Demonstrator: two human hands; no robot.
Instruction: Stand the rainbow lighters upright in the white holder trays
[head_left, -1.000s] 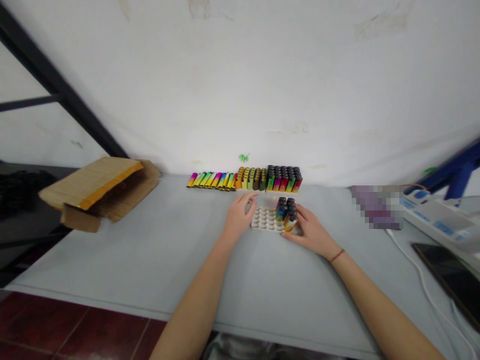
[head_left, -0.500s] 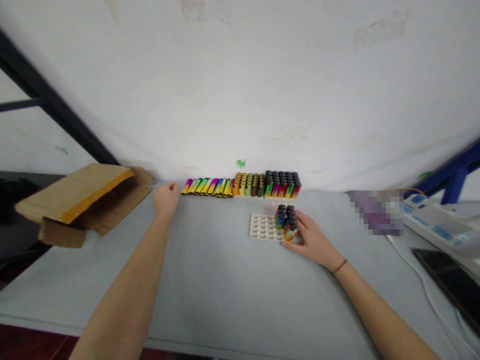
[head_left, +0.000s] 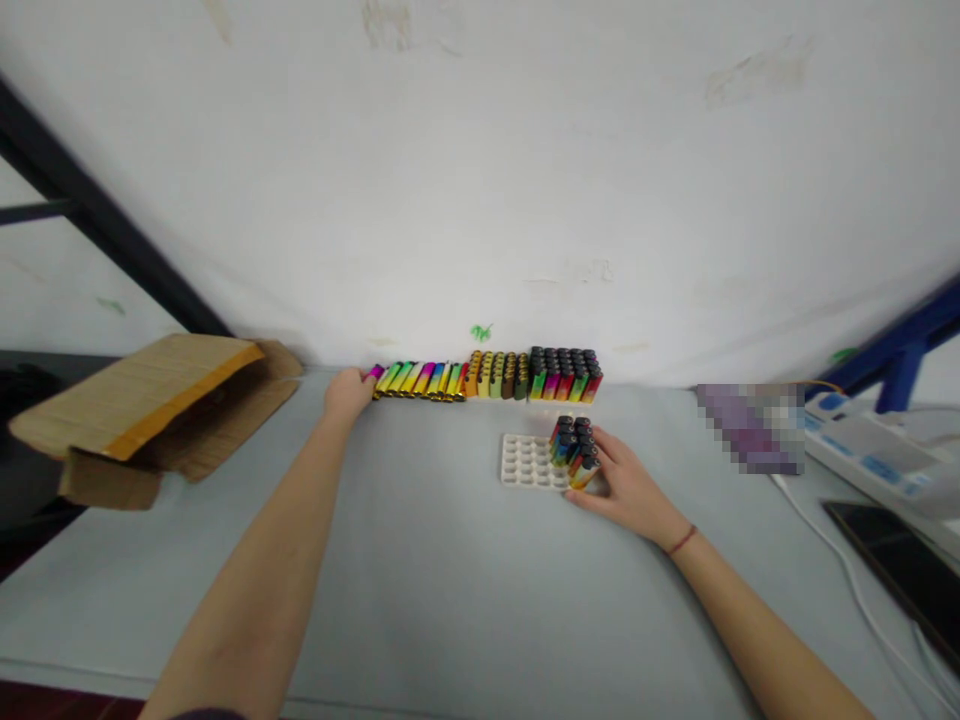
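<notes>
- Lighters (head_left: 573, 446) occupy only the white tray's (head_left: 523, 462) right side; left pockets are bare.
- Our right hand (head_left: 626, 487) curves beside them, thumb and fingers apart.
- Our left hand (head_left: 348, 394) meets a lying row (head_left: 424, 380); we cannot tell its grip.

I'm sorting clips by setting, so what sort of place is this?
Probably a simple indoor workspace: there's a pale table, upright rows of what look like lighters, and an open cardboard box.

The grey bench (head_left: 435, 570) carried a cardboard box (head_left: 142, 395), lying lighters (head_left: 420, 380), a white tray (head_left: 525, 462), a cable (head_left: 838, 548) and a dark device (head_left: 896, 560).
</notes>
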